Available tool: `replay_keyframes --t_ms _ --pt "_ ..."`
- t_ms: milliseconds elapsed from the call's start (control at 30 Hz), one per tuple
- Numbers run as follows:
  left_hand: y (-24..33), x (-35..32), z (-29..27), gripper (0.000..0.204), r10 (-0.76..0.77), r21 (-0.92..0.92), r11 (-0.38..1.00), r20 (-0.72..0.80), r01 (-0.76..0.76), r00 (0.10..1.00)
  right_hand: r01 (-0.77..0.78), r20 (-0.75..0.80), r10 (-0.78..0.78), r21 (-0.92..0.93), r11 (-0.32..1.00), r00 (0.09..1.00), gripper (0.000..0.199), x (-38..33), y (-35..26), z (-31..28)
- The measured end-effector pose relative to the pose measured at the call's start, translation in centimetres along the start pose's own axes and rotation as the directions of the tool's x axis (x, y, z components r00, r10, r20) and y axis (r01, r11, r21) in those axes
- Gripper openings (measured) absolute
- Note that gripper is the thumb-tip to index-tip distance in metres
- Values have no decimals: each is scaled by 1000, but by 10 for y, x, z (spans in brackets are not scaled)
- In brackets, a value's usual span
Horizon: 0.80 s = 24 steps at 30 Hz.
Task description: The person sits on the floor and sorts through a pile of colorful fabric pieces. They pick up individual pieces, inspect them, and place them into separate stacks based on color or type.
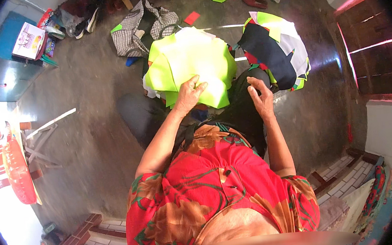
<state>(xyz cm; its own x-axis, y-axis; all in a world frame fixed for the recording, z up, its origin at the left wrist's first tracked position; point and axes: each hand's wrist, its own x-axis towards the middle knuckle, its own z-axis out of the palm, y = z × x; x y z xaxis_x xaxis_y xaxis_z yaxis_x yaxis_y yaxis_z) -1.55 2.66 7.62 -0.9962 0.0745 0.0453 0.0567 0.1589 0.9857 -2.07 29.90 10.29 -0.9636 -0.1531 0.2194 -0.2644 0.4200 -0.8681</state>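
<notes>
Neon-yellow fabric stack [190, 61] lies under flat left hand [188, 95]; right hand [260, 98] loose, empty.

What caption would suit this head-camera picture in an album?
Seated person's left hand presses a stack of neon-yellow fabric pieces while the right hand rests on dark cloth.

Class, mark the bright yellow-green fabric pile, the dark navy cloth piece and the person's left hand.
Bright yellow-green fabric pile [190, 59], head view, bare upper middle.
Dark navy cloth piece [270, 56], head view, its centre.
Left hand [189, 94], head view, back of hand.
</notes>
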Motion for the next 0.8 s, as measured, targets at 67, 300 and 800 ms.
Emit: replay_keyframes --t_ms 67,300,800 --pt "-18 15 -14 18 -30 19 999 -74 32 997 138 34 -134 -275 951 990 25 -1 -7 -1" --pt "8 90 -73 14 144 230 970 -291 -77 946 279 104 -262 -478 833 959 22 -2 5 3" --pt "-78 81 -49 46 -12 920 389 -42 43 999 297 159 -251 -453 841 955 18 2 0 1"
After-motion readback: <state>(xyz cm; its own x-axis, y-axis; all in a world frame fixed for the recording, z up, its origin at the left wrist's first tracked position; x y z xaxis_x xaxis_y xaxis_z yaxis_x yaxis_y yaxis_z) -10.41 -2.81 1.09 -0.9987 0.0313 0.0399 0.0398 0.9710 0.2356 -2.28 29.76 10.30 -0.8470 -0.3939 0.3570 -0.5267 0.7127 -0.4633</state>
